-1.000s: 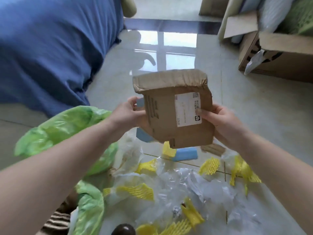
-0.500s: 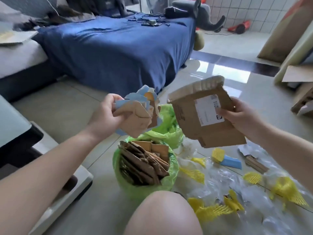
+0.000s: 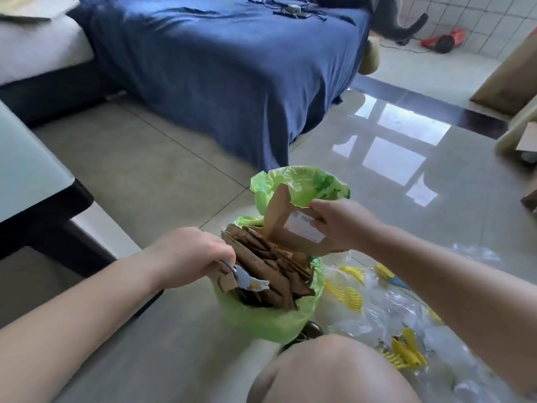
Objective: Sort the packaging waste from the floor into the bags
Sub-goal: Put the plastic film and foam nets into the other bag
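Change: half a second ago we held both loads up above the bag; now both of our hands have come down to the bag's mouth, and the camera looks more steeply at it.
Left hand [image 3: 189,257]: our fingers are curled round a bundle of blue and brown scraps [image 3: 244,282], which we hold at the near left rim of the bag, touching the cardboard stacked inside.
Right hand [image 3: 340,225]: we grip the torn cardboard box [image 3: 290,228] by its right side, our thumb on the white label [image 3: 305,226]; the box stands tilted over the far side of the bag, its lower edge among the cardboard pieces.
Green bag [image 3: 261,318]: it stands on the floor in front of our knee [image 3: 328,373], packed with brown cardboard pieces [image 3: 270,269] that rise above its rim; the far side of its rim stands up behind the box.
Waste still on the floor: clear plastic film [image 3: 377,303] and yellow foam netting [image 3: 405,351] lie just right of the bag, under our right forearm.
Surroundings: a bed with a blue cover [image 3: 232,68] stands beyond the bag, and a low counter [image 3: 32,175] is at the left edge.
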Tool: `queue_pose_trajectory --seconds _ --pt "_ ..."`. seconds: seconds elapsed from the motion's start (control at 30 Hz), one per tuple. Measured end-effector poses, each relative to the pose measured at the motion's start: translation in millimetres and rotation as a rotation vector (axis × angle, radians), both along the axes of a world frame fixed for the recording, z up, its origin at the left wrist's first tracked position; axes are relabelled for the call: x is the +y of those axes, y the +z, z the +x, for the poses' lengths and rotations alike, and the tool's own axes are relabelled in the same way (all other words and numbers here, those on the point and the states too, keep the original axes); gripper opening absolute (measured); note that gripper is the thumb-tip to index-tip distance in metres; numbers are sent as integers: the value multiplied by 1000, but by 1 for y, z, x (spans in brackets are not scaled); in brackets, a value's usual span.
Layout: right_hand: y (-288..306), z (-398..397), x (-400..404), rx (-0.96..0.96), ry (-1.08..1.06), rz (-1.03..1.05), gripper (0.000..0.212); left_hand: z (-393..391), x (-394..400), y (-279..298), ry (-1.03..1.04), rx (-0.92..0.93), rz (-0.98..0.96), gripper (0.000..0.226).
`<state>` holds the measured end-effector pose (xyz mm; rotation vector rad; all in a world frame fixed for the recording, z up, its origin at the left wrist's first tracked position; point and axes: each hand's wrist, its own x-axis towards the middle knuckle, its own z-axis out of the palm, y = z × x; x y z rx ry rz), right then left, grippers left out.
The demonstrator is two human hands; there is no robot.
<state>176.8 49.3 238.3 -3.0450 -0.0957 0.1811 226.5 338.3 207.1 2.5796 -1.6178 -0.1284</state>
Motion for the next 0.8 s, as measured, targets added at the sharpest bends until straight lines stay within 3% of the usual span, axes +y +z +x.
queue_pose_trajectory --seconds 0.2,0.53,0.73,0.8 --pt "6 23 1 64 103 -77 16 3 -32 -29 -119 -138 16 19" --pt "13 35 -8 172 223 -298 14 10 -51 -62 -90 -103 82 26" --pt "2 43 10 178 217 -373 28 5 -59 -74 -98 -119 99 8" --pt "-7 41 24 204 246 -389 34 3 -63 -78 -108 -103 136 18"
